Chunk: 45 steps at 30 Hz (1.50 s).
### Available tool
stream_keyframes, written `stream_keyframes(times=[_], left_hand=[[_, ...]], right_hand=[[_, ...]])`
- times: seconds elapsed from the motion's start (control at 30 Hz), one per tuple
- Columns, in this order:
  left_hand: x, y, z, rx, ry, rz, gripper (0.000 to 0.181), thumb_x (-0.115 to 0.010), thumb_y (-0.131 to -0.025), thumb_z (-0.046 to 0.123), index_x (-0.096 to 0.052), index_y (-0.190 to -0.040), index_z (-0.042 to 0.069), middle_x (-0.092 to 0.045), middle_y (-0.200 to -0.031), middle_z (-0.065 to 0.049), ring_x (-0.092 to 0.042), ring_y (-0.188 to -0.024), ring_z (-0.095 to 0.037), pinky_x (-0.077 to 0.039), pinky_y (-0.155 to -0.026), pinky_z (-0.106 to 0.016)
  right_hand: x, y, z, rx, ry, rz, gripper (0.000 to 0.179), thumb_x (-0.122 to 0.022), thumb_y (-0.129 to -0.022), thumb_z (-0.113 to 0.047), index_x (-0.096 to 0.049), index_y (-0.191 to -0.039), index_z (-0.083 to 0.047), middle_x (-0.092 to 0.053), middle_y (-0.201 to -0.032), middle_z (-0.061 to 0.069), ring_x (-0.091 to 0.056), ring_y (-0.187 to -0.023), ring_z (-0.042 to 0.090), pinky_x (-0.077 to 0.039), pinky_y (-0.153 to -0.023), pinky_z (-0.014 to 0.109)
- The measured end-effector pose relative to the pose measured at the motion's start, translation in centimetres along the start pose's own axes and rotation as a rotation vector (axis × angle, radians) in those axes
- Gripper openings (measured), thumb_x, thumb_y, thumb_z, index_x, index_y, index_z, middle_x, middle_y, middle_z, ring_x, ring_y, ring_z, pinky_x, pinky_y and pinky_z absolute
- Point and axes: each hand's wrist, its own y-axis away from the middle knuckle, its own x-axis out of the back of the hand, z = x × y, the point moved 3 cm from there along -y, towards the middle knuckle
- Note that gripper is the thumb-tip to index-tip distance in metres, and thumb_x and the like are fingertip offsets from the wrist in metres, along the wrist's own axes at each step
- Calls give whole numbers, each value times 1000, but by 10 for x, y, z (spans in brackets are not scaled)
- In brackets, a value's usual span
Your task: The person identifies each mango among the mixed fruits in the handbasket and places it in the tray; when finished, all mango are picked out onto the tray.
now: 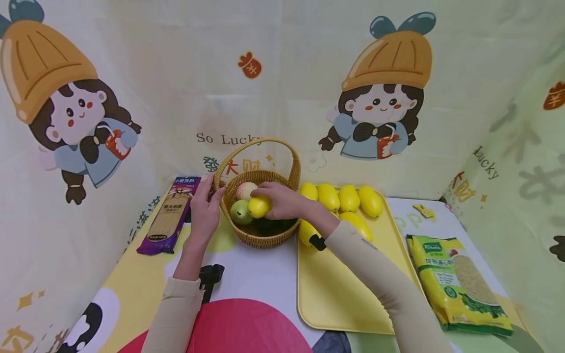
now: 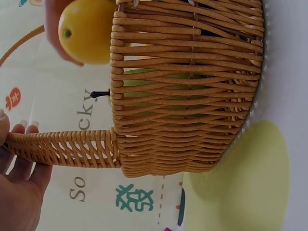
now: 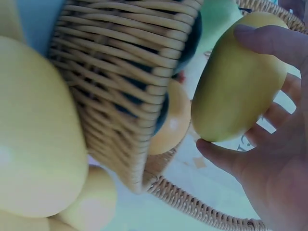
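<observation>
A wicker basket [image 1: 267,240] with a tall arched handle stands in the middle at the back. My left hand [image 1: 205,208] holds the left foot of that handle, fingers behind it in the left wrist view. My right hand [image 1: 282,200] grips a yellow mango [image 1: 259,207] over the basket's opening, thumb on one side and fingers on the other in the right wrist view. Inside the basket lie a green round fruit [image 1: 241,213] with a dark stem, a pale pinkish fruit [image 1: 245,190], an orange-yellow fruit [image 3: 173,122] and something dark.
Right of the basket is a yellow tray [image 1: 344,294] with several yellow mangoes [image 1: 348,198] at its far end. A green-and-yellow Knorr bag [image 1: 459,284] lies beyond it. Purple-edged noodle packaging [image 1: 169,215] lies left of the basket, near the patterned cloth wall.
</observation>
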Motion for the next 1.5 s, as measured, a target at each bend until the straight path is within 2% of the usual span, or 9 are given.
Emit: stream_keyframes(times=[0.27, 0.4, 0.63, 0.9, 1.07, 1.23, 1.5], left_hand=[[1, 2, -2, 21, -10, -8, 48, -52, -103, 26, -44, -150, 26, -61, -124, -9, -58, -117, -19, -46, -87, -9], [1, 1, -2, 6, -11, -6, 48, -52, -103, 25, -44, -150, 24, -61, -125, -10, -58, -116, -19, -46, -87, -8], [0, -1, -2, -11, -2, 0, 47, -53, -103, 24, -45, -150, 23, -61, -123, -10, -59, -116, -19, -45, -88, -8], [-1, 0, -1, 1, -5, 1, 47, -52, -103, 25, -44, -150, 24, -61, -123, -12, -59, -116, -21, -46, -87, -9], [-1, 0, -2, 5, -1, 4, 47, -52, -103, 24, -45, -150, 22, -62, -123, -12, -59, -115, -21, -45, -86, -8], [-2, 0, -3, 12, 1, -1, 47, -52, -104, 22, -45, -150, 23, -62, -123, -12, -58, -115, -22, -45, -85, -9], [-2, 0, -2, 3, 2, 1, 46, -52, -104, 24, -45, -149, 26, -62, -123, -11, -59, -115, -20, -46, -85, -9]], right_hand=[[-5, 21, 0, 55, 17, 27, 65, -68, -80, -12, -53, -143, -22, -51, -142, 2, -47, -126, 19, -44, -106, 38], [-2, 33, 2, 71, 15, 52, 64, -67, -81, -10, -54, -142, -22, -51, -141, 3, -47, -126, 20, -44, -106, 40], [3, 59, 12, 9, -39, 105, 65, -69, -81, -10, -54, -142, -24, -47, -147, 3, -45, -133, 23, -43, -109, 45], [8, 89, 23, -33, -92, 179, 67, -71, -80, -14, -52, -143, -24, -48, -150, 0, -40, -142, 25, -35, -117, 49], [9, 107, 29, -82, -143, 209, 67, -70, -81, -16, -49, -145, -21, -50, -149, -2, -41, -141, 24, -35, -117, 51], [8, 125, 38, -114, -182, 299, 69, -73, -79, -13, -48, -143, -16, -53, -142, 1, -51, -127, 22, -41, -111, 48], [7, 152, 57, -131, -240, 461, 67, -76, -77, -7, -52, -138, -20, -54, -140, 2, -51, -124, 22, -45, -106, 48]])
